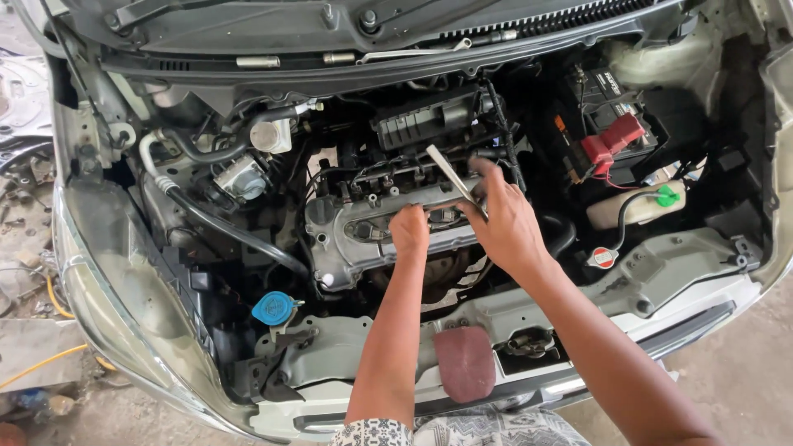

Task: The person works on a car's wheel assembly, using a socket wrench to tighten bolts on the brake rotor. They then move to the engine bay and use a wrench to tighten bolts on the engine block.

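I am looking down into a car's open engine bay. My left hand (409, 230) is closed, its fingers pressed down on the silver engine valve cover (347, 239) near its middle. My right hand (504, 223) grips a flat silver metal tool (446, 169), a wrench or bar, which angles up to the left above the cover. Both hands are close together over the top of the engine. What the left fingers hold is hidden.
A black battery with a red terminal cap (613, 140) sits at the right. A white coolant tank with a green cap (666, 196) is beside it. A blue cap (274, 307) sits front left. A reddish cloth (465, 361) lies on the front panel. The raised hood (330, 25) is at top.
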